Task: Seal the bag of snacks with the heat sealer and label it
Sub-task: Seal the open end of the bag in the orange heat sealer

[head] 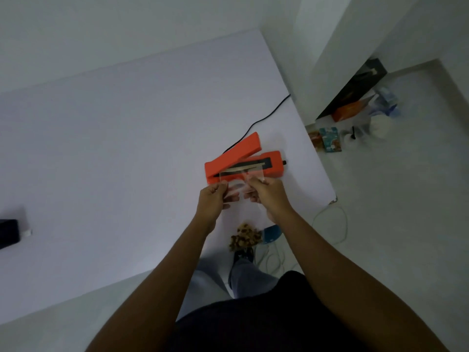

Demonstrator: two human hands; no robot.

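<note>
An orange heat sealer [274, 165] lies on the white table [114, 148] with its lid arm [238, 151] raised. A clear plastic bag [247, 209] hangs between my hands, its brown snacks [245, 238] gathered at the bottom. The bag's open top edge [241, 172] rests over the sealer's dark sealing strip. My left hand [212, 200] pinches the bag's top left side. My right hand [269, 193] pinches its top right side. No label is visible.
The sealer's black cord [264, 116] runs toward the table's far right edge. A dark object [9, 233] sits at the table's left edge. Boxes and clutter [355, 115] lie on the floor to the right, with white cables [330, 224] near the table corner.
</note>
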